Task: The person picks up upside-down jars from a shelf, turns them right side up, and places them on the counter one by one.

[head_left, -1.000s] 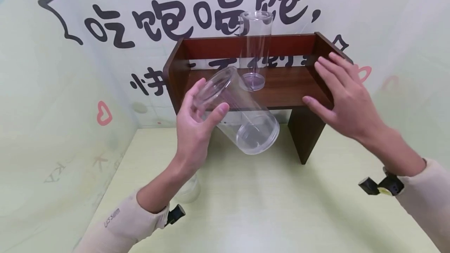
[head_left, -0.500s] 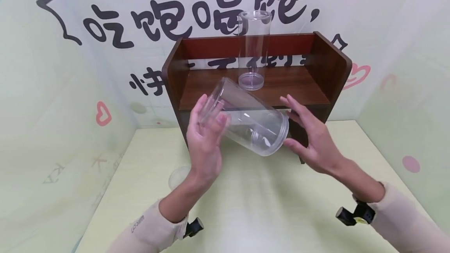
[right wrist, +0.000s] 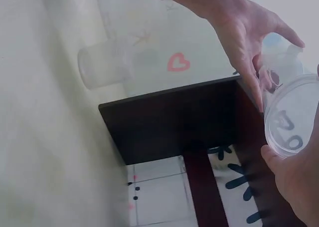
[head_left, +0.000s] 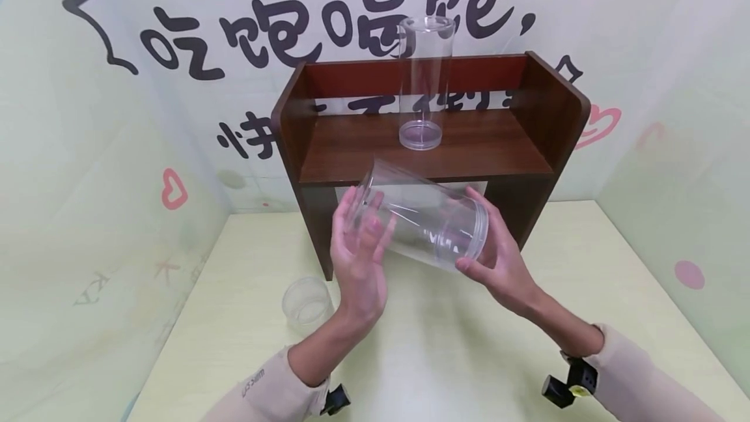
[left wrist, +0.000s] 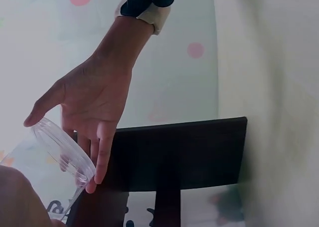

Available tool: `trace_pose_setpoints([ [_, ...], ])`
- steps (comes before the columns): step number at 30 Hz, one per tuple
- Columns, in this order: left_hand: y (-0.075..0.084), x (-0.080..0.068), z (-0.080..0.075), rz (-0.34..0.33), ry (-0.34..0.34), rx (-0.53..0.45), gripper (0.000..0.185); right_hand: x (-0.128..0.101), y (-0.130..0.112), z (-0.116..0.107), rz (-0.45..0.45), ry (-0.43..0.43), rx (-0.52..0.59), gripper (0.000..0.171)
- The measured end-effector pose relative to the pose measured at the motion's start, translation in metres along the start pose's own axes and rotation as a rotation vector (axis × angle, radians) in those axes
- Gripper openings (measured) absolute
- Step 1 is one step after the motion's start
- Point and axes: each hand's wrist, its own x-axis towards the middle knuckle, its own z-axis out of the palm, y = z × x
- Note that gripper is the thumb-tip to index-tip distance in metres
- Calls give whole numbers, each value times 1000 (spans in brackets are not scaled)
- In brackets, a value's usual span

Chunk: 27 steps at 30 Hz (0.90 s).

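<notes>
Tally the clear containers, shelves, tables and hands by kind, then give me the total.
Clear containers: 3 (held container, shelf container, table container)
Shelves: 1 (brown shelf)
Tables: 1 (pale table)
Hands: 2 (left hand, right hand)
Total: 7

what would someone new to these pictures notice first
Probably the tilted clear jar, held between the left hand and right hand in front of the brown shelf. Next, likely the upright clear jar standing on that shelf, and the big black lettering across the backdrop behind.
</notes>
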Motion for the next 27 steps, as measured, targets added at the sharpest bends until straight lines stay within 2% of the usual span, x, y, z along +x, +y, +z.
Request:
trace_pose_setpoints([
  [6,-4,-3,-13,-19,-96,60,91,-3,4,-5,-30,20,40,94],
  [9,-2,-3,-21,-25,-147,151,87,-4,2,-11,-38,15,24,96],
  [13,5,0,-30,-18,-182,283,82,-4,-1,-21,-40,-9,-36,96],
  [16,14,5,-37,11,-209,369,81,-3,-4,-30,-43,-41,-85,98],
  [21,36,19,-44,132,-312,575,81,-2,-10,-45,-60,-83,-246,104],
  [24,50,30,-44,251,-386,724,85,-2,-15,-52,-64,-104,-335,108],
  [27,61,44,-42,404,-440,867,93,-3,-19,-58,-76,-128,-375,111],
])
